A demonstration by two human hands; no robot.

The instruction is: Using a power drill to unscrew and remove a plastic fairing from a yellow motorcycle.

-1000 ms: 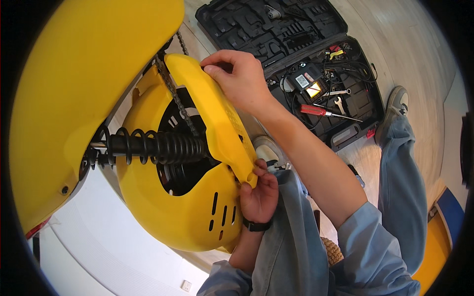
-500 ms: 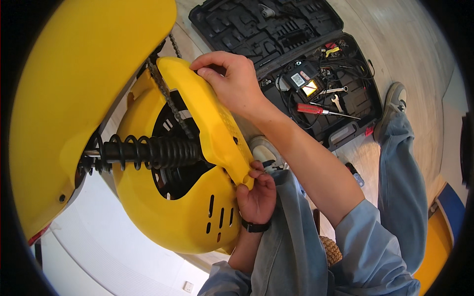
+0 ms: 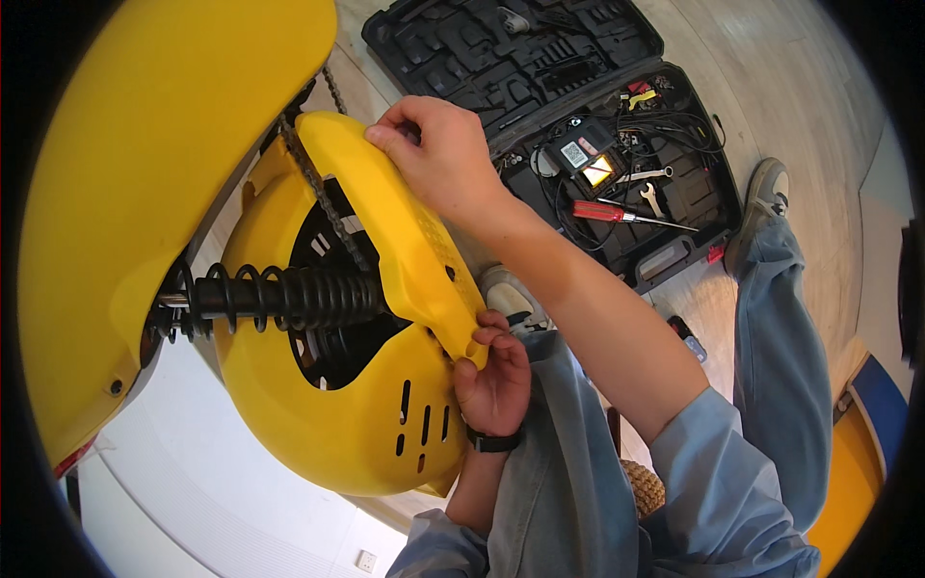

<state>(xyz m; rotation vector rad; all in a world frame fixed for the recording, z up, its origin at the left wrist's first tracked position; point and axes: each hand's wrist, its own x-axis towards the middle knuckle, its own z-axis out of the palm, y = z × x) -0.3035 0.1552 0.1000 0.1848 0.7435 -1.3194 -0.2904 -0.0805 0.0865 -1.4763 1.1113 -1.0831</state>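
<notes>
A long yellow chain cover [image 3: 390, 226] stands beside a round yellow wheel fender [image 3: 318, 438], with a dark chain [image 3: 328, 207] running along its left side. My right hand [image 3: 438, 154] is closed at the cover's upper part, its thumb and curled fingers on the outer edge. At the cover's lower end my left hand [image 3: 496, 380], with a black band on the wrist, pinches the tip between thumb and fingers. A black coil-spring shock absorber [image 3: 279, 297] reaches across the fender's opening toward the cover. What lies behind the cover is hidden.
An open black tool case [image 3: 708, 217] lies on the floor ahead, holding a red-handled screwdriver [image 3: 617, 212], wrenches [image 3: 650, 197], cables and a black device [image 3: 583, 154]. A large yellow body panel [image 3: 145, 193] fills the left. My jeans-clad legs [image 3: 785, 337] flank the work area.
The whole view has shifted slightly, so the things appear a little farther left. Both hands keep their places on the chain cover; the right hand's fingers have curled a little more.
</notes>
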